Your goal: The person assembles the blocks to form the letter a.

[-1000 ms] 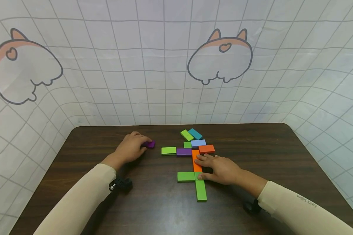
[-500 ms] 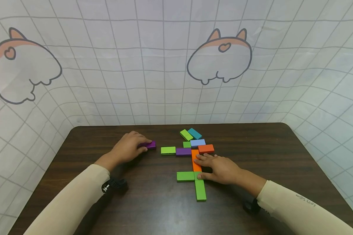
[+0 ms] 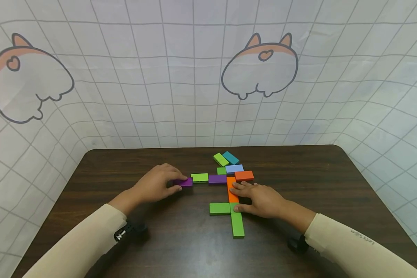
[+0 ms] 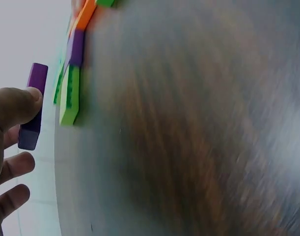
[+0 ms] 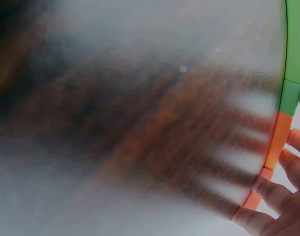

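My left hand [image 3: 156,183] pinches a purple block [image 4: 33,105] between thumb and fingers, just left of a light green block [image 3: 199,177]. A second purple block [image 3: 217,179] continues that row to an upright orange block [image 3: 231,185]. Over the orange block lies my right hand [image 3: 262,199], its fingers spread and fairly straight, fingertips touching it. The right thumb touches a green block [image 3: 237,226] below, which a sideways green block [image 3: 219,209] meets on its left. In the right wrist view the fingertips sit along the edge of the orange block [image 5: 278,140].
A red-orange block [image 3: 244,176], a light blue block [image 3: 234,169], a small green block [image 3: 221,171], a tilted lime block [image 3: 220,159] and a teal block [image 3: 231,158] form the far part of the layout. Behind the dark wooden table [image 3: 173,239] hangs a white gridded curtain [image 3: 177,77].
My left hand has moved right and slightly nearer with the purple block, bringing it up to the light green block's left end. The right hand and the other blocks stay put.
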